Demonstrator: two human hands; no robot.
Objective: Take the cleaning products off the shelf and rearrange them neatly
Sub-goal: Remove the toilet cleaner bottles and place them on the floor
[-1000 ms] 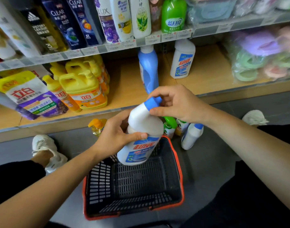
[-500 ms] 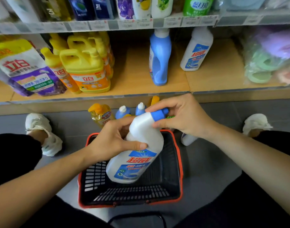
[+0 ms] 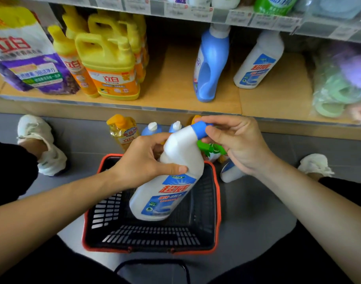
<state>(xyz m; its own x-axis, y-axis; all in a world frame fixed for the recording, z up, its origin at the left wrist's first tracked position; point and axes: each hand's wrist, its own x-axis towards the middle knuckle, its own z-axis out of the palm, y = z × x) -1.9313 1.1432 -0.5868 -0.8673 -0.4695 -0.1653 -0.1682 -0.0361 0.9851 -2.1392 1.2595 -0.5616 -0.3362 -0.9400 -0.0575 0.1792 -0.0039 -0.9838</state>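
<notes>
White cleaner bottle (image 3: pixel 171 187) hangs tilted over the red-rimmed basket (image 3: pixel 217 201) on the floor. Its base is down within the rim and its long axis rises up and right to the blue cap (image 3: pixel 199 130). The left hand (image 3: pixel 142 160) grips the bottle's shoulder. The right hand (image 3: pixel 237 144) pinches the cap with curled fingers (image 3: pixel 216 119) (so neither must reach). A second ago the base was level with the rim; now it sits lower, and both grips are unchanged.
</notes>
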